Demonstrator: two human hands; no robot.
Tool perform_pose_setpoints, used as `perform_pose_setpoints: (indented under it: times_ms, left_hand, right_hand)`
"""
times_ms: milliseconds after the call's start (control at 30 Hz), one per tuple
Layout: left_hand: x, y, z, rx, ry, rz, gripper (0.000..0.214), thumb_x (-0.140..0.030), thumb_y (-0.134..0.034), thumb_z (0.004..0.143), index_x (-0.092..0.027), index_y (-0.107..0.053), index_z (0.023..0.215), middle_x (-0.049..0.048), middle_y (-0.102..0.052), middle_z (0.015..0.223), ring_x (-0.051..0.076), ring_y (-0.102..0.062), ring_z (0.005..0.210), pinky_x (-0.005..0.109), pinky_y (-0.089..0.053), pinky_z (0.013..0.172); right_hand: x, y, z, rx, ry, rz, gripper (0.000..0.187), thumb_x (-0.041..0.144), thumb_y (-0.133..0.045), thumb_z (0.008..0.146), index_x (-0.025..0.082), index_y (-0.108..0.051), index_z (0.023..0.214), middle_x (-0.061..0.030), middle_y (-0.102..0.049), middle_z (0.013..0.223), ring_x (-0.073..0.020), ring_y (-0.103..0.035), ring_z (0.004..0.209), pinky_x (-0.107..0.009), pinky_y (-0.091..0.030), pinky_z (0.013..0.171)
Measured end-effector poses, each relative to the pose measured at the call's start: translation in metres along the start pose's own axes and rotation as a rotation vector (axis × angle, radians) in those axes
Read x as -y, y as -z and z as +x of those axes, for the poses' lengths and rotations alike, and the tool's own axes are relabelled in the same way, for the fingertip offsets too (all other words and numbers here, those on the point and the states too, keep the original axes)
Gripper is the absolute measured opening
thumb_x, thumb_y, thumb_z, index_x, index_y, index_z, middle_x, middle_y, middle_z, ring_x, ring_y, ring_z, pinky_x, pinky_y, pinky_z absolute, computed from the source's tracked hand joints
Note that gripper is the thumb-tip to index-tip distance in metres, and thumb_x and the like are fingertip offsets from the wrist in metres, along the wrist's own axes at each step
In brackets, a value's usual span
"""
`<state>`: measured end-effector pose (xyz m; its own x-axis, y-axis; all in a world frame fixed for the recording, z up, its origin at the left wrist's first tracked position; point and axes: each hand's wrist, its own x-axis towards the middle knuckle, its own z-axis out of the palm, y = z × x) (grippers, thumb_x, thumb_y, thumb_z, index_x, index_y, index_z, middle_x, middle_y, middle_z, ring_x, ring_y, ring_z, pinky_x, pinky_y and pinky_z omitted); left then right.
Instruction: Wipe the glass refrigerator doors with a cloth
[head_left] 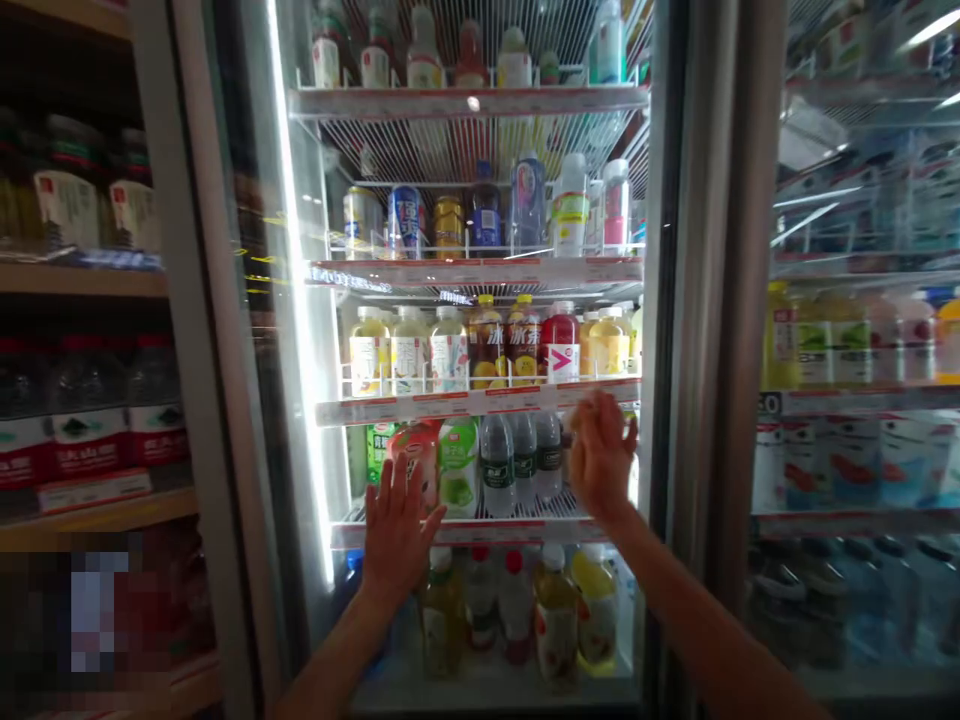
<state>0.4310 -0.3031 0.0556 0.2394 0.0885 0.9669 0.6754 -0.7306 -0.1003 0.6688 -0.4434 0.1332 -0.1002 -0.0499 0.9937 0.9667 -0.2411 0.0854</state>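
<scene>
My left hand (397, 530) is raised in front of the fridge with its fingers spread and its palm facing the bottles. It overlaps a red-pink bottle (421, 445) and is near a green-labelled bottle (458, 470); I cannot tell whether it touches anything. To the right, my right hand (602, 455) is up just below a shelf's price strip (480, 403). Motion smears its bent fingers, and whatever may be in them cannot be made out. Clear water bottles (497, 475) with dark labels stand between the two hands.
Wire shelves of bottles and cans, including a blue can (403, 222) and a red drink bottle (562, 345), fill the lit fridge. A metal frame (724, 300) borders it on the right. Red-labelled water bottles (86, 420) occupy a rack at left. Lower bottles (555, 620) stand beneath my hands.
</scene>
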Motion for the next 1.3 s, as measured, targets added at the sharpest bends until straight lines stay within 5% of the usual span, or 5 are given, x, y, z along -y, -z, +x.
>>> perform_pose_setpoints:
  times_ms: [133, 400, 633, 833, 1300]
  left_hand:
    - [-0.003, -0.002, -0.001, 0.003, 0.024, -0.004, 0.069, -0.039, -0.043, 0.089, -0.021, -0.006, 0.145, 0.0117, -0.021, 0.15, 0.022, -0.007, 0.141, 0.047, -0.012, 0.113]
    - [0.0, 0.003, 0.0, -0.007, -0.02, 0.012, 0.068, -0.039, -0.041, 0.09, -0.018, -0.008, 0.145, 0.0134, -0.021, 0.15, 0.023, -0.007, 0.141, 0.046, -0.013, 0.113]
    - [-0.006, 0.005, 0.007, -0.054, -0.032, 0.004, 0.071, -0.033, -0.049, 0.086, -0.02, -0.011, 0.145, 0.0127, -0.023, 0.149, 0.025, -0.013, 0.14, 0.047, -0.019, 0.112]
    - [-0.019, 0.002, 0.021, -0.083, -0.083, -0.084, 0.066, -0.03, -0.049, 0.086, -0.018, -0.017, 0.144, 0.013, -0.03, 0.147, 0.025, -0.017, 0.139, 0.046, -0.02, 0.112]
    - [-0.118, 0.006, 0.077, -0.099, 0.061, -0.583, 0.052, -0.021, -0.037, 0.09, -0.017, -0.026, 0.14, 0.0129, -0.043, 0.138, 0.019, -0.039, 0.129, 0.036, -0.041, 0.102]
  right_hand:
    - [-0.01, -0.004, 0.008, -0.09, -0.171, -0.065, 0.053, 0.018, -0.036, 0.087, 0.017, -0.033, 0.14, -0.0156, -0.032, 0.145, -0.0261, -0.027, 0.136, -0.053, -0.021, 0.107]
    - [0.062, -0.013, -0.012, 0.176, 0.329, 0.112, 0.045, 0.011, -0.039, 0.084, 0.019, -0.049, 0.128, -0.0071, -0.052, 0.133, -0.0178, -0.028, 0.136, -0.043, -0.013, 0.113]
    - [0.035, -0.012, -0.001, 0.036, 0.059, 0.035, 0.053, 0.012, -0.038, 0.085, 0.014, -0.035, 0.138, -0.0149, -0.04, 0.142, -0.0225, -0.021, 0.139, -0.049, -0.016, 0.111]
    - [0.065, -0.013, -0.019, 0.217, 0.417, 0.153, 0.042, 0.012, -0.042, 0.084, 0.02, -0.051, 0.125, -0.0052, -0.053, 0.132, -0.0168, -0.022, 0.138, -0.043, -0.008, 0.115]
    - [0.014, 0.0, 0.005, 0.193, 0.355, 0.225, 0.069, 0.027, -0.041, 0.086, 0.016, -0.01, 0.146, -0.0147, -0.024, 0.149, -0.0257, -0.02, 0.139, -0.054, -0.013, 0.111]
